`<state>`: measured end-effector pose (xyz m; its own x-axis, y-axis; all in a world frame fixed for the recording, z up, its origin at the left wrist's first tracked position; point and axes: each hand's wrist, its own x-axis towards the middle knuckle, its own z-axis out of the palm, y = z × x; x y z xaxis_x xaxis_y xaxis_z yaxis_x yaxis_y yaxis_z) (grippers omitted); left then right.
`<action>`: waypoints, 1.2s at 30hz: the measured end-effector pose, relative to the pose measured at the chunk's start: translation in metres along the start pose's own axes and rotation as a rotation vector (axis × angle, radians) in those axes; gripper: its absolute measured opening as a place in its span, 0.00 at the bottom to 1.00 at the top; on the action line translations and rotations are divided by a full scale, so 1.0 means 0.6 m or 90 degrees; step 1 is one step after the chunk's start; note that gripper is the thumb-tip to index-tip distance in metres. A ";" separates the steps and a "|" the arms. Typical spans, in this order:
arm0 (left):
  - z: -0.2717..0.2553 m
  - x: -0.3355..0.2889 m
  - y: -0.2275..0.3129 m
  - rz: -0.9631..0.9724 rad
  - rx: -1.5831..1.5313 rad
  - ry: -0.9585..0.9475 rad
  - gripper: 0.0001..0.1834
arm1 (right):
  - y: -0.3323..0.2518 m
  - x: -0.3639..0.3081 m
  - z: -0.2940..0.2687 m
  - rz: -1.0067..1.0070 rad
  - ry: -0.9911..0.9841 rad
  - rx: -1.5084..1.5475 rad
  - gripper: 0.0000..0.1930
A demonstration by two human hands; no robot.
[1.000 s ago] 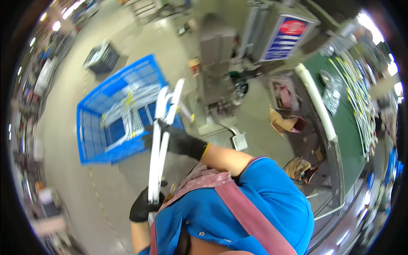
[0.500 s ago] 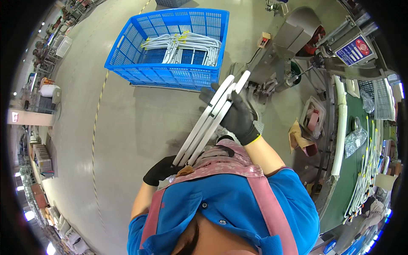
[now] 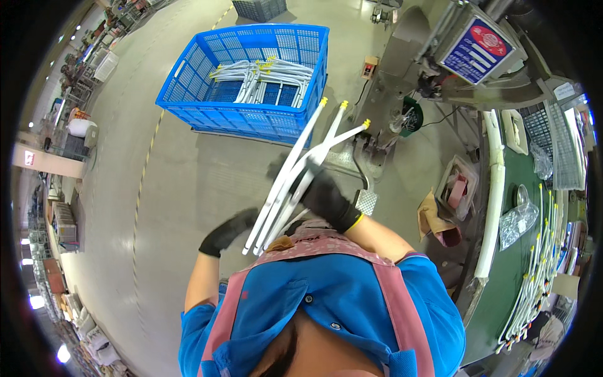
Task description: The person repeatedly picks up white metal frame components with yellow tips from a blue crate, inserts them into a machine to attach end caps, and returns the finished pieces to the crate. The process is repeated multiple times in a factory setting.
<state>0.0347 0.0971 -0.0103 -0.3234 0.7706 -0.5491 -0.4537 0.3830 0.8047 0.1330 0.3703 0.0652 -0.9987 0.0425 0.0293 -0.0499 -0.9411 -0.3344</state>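
My right hand, in a black glove with a yellow cuff edge, grips several white tubes around their middle. The tubes slant up and away from my body, their yellow-tipped far ends fanned apart and their near ends close together. One tube bends and crosses the others. My left hand, also black-gloved, is just left of the near ends, its fingers stretched toward them and slightly blurred. Ahead stands a blue plastic crate with a pile of similar bent white tubes with yellow tips inside.
A machine with a blue-and-red sign plate stands at the far right. Along the right side runs a green-topped bench with white tubes and a clear plastic bag. A cardboard piece is below it. A grey crate sits beyond.
The tubes have turned and spread, so their yellow tips now show at the far ends. My left hand has come off the near ends and moved slightly left. My right hand has shifted left.
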 end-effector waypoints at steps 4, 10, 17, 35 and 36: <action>0.115 0.105 0.086 0.047 -0.191 -0.152 0.39 | 0.033 -0.050 -0.048 0.398 -0.197 -0.352 0.14; 0.262 0.120 0.113 0.029 -0.181 -0.163 0.32 | -0.030 -0.114 -0.111 0.310 -0.615 -0.659 0.12; 0.297 0.072 0.105 0.031 0.026 0.006 0.32 | -0.135 -0.150 -0.101 0.534 -0.405 -0.559 0.15; 0.230 0.041 0.161 -0.044 0.192 -0.187 0.38 | -0.370 -0.090 -0.122 -0.177 0.325 -1.185 0.16; 0.224 0.049 0.168 -0.032 0.225 -0.209 0.38 | -0.376 -0.092 -0.116 -0.112 0.384 -1.155 0.16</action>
<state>0.0913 0.2269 0.0851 -0.0031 0.8448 -0.5350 -0.1336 0.5299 0.8375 0.1984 0.6039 0.0734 -0.8335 0.5522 0.0187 0.3095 0.4947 -0.8121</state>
